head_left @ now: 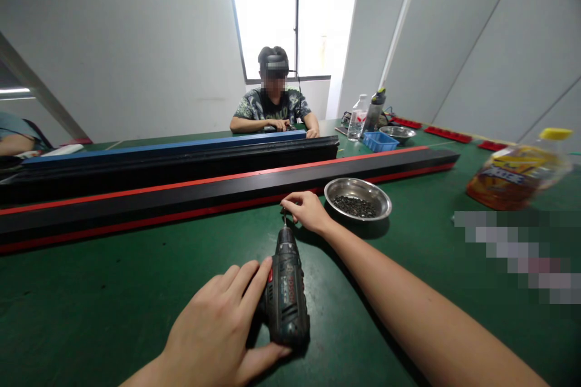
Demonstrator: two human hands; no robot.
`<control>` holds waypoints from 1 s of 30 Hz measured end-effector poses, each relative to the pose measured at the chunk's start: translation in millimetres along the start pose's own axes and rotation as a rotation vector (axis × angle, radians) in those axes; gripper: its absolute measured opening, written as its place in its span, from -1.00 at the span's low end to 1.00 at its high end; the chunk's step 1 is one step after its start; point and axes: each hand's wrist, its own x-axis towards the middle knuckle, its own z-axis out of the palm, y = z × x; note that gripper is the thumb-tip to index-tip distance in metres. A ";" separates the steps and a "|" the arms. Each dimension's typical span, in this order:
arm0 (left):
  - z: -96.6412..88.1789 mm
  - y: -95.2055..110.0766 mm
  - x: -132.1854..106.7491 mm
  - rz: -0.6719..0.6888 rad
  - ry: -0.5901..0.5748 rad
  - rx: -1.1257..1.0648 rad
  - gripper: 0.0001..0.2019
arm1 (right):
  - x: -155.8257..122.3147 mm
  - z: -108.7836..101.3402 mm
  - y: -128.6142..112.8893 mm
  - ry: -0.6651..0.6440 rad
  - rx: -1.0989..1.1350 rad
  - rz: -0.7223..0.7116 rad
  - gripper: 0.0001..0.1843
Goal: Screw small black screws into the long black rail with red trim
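My left hand [222,314] is wrapped around a black cordless drill [289,290], thumb at its rear and fingers by the red switch. The drill points away from me, and a thin bit [285,219] sticks out of its chuck. At the bit's tip, my right hand [306,208] is closed in a pinch; whatever lies between thumb and forefinger is too small to name. Right beside that hand stands a steel bowl [333,188] with many small dark screw-like pieces [354,206] in it. Just beyond my fingertips runs a long black bar [218,188] with red edges.
Behind the bar lie a blue strip [181,146] and more black bars [181,161]. Across the green table [136,302] sits a person [272,100]. Farther right are a blue basket [380,141], a water bottle [357,118], another steel bowl [399,133] and an orange drink bottle [511,175].
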 end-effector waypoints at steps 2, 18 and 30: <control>-0.1 0.0 -0.3 0.000 -0.002 -0.010 -0.09 | -0.1 -0.2 -0.7 -0.003 -0.001 0.003 -0.73; 5.6 -2.5 6.6 -0.244 -0.127 -0.028 -0.15 | -1.0 -1.8 -3.9 0.035 0.022 0.096 -0.74; 7.7 -6.8 11.7 -0.220 -0.162 0.022 -0.11 | 2.5 1.1 -0.5 0.031 0.067 0.101 -0.73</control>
